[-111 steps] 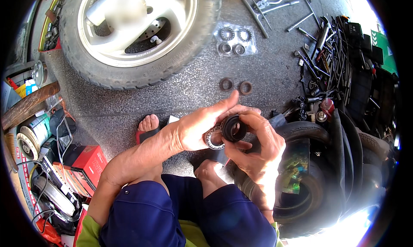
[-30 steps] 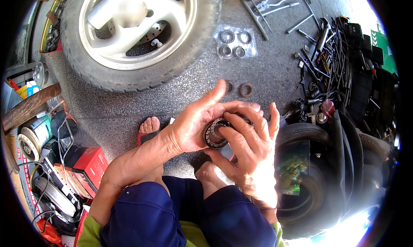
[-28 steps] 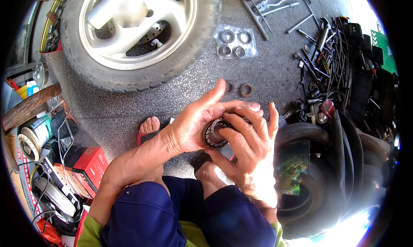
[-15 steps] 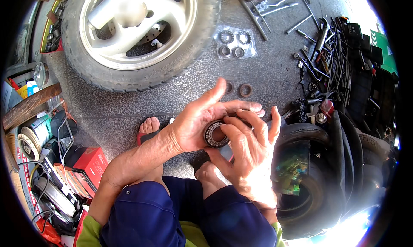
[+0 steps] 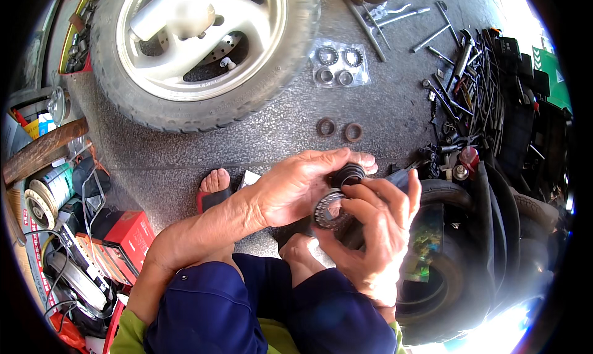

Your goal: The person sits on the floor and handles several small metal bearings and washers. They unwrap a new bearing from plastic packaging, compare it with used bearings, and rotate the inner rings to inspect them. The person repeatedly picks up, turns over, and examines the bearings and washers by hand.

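My left hand is closed around a dark, ribbed, ring-shaped part, perhaps several stacked rings, held between thumb and fingers. Just below it, the fingertips and thumb of my right hand pinch a ball bearing ring with small balls showing around its face. The two parts are close together; whether they touch is unclear. On the floor beyond my hands lie two brownish metal rings, one on the left and one on the right. A clear plastic bag farther off holds several bearing parts.
A wheel with a tyre lies at the far left. Spanners and other tools are heaped at the right, above some tyres. A red box and a wire spool stand on the left.
My left thumb has folded down onto the dark ribbed part, which now shows. The bearing ring has moved right and slightly down in my right fingers, away from the left palm.
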{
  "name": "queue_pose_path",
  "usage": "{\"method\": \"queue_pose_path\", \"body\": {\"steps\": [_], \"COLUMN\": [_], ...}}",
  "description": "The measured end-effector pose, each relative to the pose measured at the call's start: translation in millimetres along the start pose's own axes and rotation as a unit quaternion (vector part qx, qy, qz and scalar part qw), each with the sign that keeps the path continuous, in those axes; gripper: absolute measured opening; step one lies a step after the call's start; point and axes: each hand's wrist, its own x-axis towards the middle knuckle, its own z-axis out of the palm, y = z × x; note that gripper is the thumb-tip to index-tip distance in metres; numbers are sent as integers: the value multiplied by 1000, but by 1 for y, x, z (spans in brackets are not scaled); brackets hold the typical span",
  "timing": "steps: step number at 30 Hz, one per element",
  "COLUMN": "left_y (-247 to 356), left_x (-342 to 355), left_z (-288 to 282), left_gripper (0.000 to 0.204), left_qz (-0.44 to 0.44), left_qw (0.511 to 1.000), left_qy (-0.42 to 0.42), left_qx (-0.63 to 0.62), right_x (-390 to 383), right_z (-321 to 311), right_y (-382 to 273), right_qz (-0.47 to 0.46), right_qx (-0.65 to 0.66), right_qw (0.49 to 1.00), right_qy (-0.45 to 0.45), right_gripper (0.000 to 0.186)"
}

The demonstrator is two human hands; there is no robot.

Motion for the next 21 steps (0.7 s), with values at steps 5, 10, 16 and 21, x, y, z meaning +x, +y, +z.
{"method": "queue_pose_path", "body": {"steps": [5, 10, 16, 21], "left_y": [-3, -4, -7, 0], "left_x": [0, -1, 10, -4], "left_z": [2, -2, -9, -7], "left_gripper": [36, 34, 37, 37], "left_qz": [16, 23, 18, 30], "left_qw": [1000, 1000, 999, 999], "left_qy": [19, 11, -6, 11], "left_qx": [-12, -5, -29, -6], "right_x": [-4, 4, 8, 12], "right_z": [-10, -5, 5, 13], "right_y": [9, 12, 21, 19], "right_qz": [37, 43, 36, 15], "right_qx": [-45, -56, -64, -47], "right_qw": [996, 994, 997, 999], "right_qy": [70, 84, 31, 14], "right_gripper": [45, 44, 43, 44]}}
